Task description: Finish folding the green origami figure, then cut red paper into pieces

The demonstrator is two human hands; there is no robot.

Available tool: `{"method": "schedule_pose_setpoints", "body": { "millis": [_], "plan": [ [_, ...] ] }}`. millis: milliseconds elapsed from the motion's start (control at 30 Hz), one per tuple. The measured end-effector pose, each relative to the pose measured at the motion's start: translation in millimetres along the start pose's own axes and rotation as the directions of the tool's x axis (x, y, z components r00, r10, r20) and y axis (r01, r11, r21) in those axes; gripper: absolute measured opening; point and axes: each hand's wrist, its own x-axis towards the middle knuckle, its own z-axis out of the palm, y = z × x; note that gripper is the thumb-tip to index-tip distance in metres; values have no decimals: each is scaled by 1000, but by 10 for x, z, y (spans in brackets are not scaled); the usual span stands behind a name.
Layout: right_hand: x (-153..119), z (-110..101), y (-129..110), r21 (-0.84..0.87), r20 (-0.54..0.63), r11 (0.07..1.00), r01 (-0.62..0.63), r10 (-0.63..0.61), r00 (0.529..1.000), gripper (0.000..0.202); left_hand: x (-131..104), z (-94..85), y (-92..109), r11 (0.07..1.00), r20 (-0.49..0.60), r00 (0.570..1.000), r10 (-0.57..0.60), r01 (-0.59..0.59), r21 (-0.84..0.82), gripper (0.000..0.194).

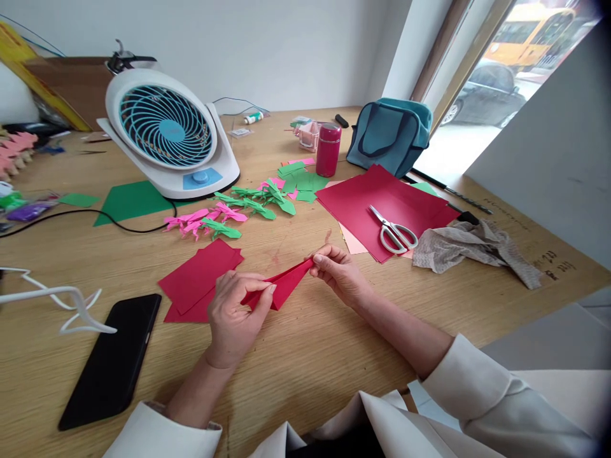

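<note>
Between my hands, just above the table, is a partly folded piece of red paper [286, 285]. My left hand [238, 312] pinches its wider left end between thumb and fingers. At the narrow, pointed right end, the thumb and fingertips of my right hand [340, 272] are closed on it. Folded layers stand slightly apart along the upper edge. Beside my left hand lie several flat red paper rectangles [195, 280], overlapping. Behind them, folded green paper figures [260, 207] and pink ones [191, 219] sit in a loose heap.
White-handled scissors [394, 234] rest on large red sheets [377, 197] at right, beside a crumpled cloth [468, 248]. A fan [167, 130], a red flask [328, 150] and a blue bag [389, 137] stand behind. A black phone [112, 362] lies left, under a white wire stand [76, 305].
</note>
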Motion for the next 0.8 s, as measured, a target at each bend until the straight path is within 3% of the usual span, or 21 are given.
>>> {"method": "schedule_pose_setpoints", "body": {
  "millis": [433,800],
  "plan": [
    [2,1,29,-109,-10,993,36,-37,999,31,-19,20,12,987,-3,988,-154,154,-47,10],
    [6,-14,56,-149,-8,986,73,-75,997,29,-28,26,9,989,-19,989,-143,144,34,11]
  ]
}}
